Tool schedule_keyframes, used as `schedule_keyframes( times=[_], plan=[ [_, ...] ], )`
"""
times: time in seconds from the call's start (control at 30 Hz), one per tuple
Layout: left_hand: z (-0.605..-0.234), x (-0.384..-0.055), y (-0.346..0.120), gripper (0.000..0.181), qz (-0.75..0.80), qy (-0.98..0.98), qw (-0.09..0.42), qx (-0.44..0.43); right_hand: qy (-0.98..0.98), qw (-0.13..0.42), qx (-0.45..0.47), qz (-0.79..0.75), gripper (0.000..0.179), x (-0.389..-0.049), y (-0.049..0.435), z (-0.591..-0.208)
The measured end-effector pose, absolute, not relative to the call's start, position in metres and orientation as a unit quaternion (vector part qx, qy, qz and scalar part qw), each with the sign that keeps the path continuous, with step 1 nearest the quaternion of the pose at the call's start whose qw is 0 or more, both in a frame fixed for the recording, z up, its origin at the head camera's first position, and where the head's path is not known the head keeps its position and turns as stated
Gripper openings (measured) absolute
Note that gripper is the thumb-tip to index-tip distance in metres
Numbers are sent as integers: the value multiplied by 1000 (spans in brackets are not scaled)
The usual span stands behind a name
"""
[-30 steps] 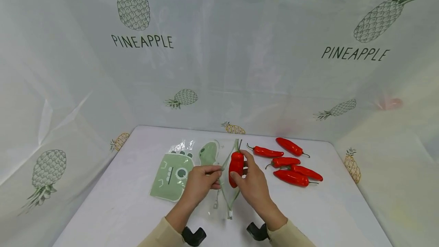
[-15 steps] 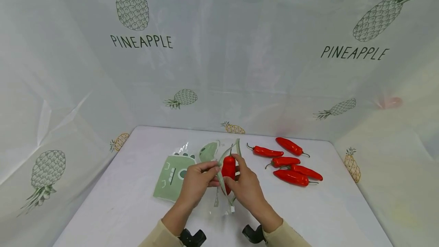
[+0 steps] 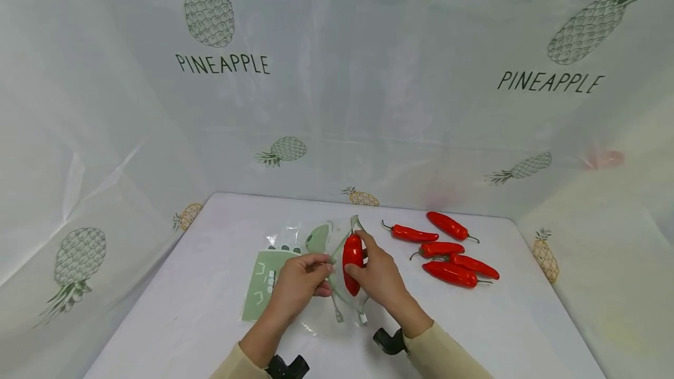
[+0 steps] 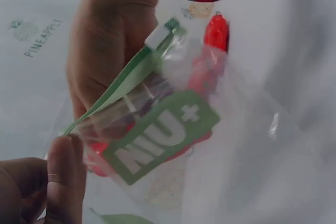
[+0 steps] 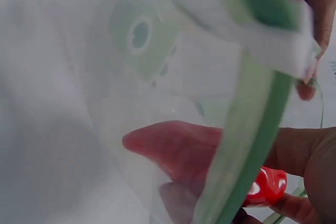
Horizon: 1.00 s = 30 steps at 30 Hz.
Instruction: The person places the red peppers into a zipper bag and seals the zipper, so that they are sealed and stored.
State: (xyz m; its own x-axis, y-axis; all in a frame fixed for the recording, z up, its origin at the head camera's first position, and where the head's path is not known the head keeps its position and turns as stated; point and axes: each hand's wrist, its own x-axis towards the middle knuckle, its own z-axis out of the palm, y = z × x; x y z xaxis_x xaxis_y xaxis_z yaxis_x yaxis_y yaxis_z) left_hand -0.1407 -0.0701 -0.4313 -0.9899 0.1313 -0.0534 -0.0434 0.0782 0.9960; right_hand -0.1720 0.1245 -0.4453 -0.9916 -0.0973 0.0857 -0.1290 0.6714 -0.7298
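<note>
A clear zip bag with green dinosaur prints stands in the middle of the table, its green-edged mouth spread apart. My left hand pinches one edge of that mouth between thumb and fingers. In my right hand is a red chili pepper, gripped lengthwise at the mouth. From the right wrist, the chili's tip appears through the plastic, past the green zip strip. In the left wrist view, a green label on the bag partly covers red behind it.
Several more red chili peppers lie loose on the white table, right of the bag. Behind the table hangs a pale sheet printed with pineapples. A black wrist mount sits by the right wrist.
The right hand has carried the chili left to the bag's mouth. The left hand has shifted slightly left with the bag edge, and the loose chilies stay in place.
</note>
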Motion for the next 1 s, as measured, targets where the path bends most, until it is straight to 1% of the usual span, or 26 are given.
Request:
schedule_keyframes(
  times=[0.07,0.17,0.43,0.77,1.0],
  plan=[
    [-431,-141,-70,31,657,747,83,50,-906,16,63,418,78,-173,123,-445],
    [-432,-142,-69,32,637,761,96,75,-896,10,65,438,78,-174,121,-446],
    [-437,-152,-69,29,674,732,62,77,-904,2,103,414,71,-172,115,-448],
    [-439,-158,-71,27,673,732,69,78,-905,-10,88,416,72,-172,119,-448],
    [-437,-159,-74,28,681,727,54,62,-908,-12,71,412,77,-173,120,-447]
  ],
)
